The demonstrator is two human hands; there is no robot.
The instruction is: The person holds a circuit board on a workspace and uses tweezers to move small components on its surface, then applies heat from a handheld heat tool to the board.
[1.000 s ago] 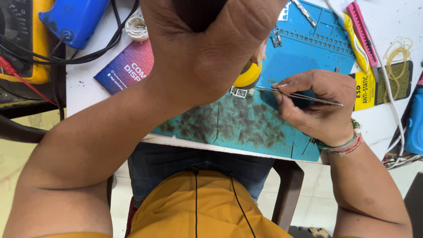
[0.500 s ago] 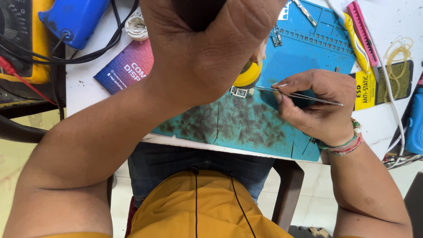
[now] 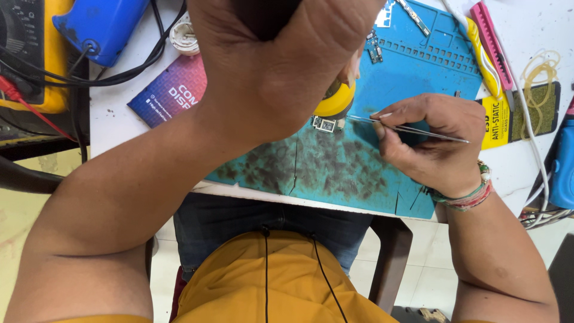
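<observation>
Nearest to you are your lap, a yellow shirt (image 3: 269,287) and the table edge (image 3: 287,197). Beyond it lies a blue mat (image 3: 359,167), its near part smudged dark.

Your right hand (image 3: 436,143) rests on the mat, fingers pressed together around thin metal tweezers (image 3: 406,127). The tweezers lie nearly flat, tips pointing left toward a small chip (image 3: 326,124) on the mat near its middle. Whether the tips touch the chip cannot be told.

Your left hand (image 3: 281,66) is raised close to the camera and fills the upper middle of the view. It is closed around a dark handle (image 3: 263,15); a yellow tool end (image 3: 335,101) shows just below it, right over the chip.

The chip looks tiny, light, stiff and fragile. It probably slides or flips at a nudge, so pinch it by its outer edges with the tweezer tips, gently, not on its face.

Farther off, at left, sit a purple card (image 3: 167,90), black cables (image 3: 119,66), a blue tool (image 3: 101,24) and a yellow meter (image 3: 36,54). At right lie a yellow packet (image 3: 495,122), rubber bands (image 3: 541,66) and a pink tool (image 3: 493,36).
</observation>
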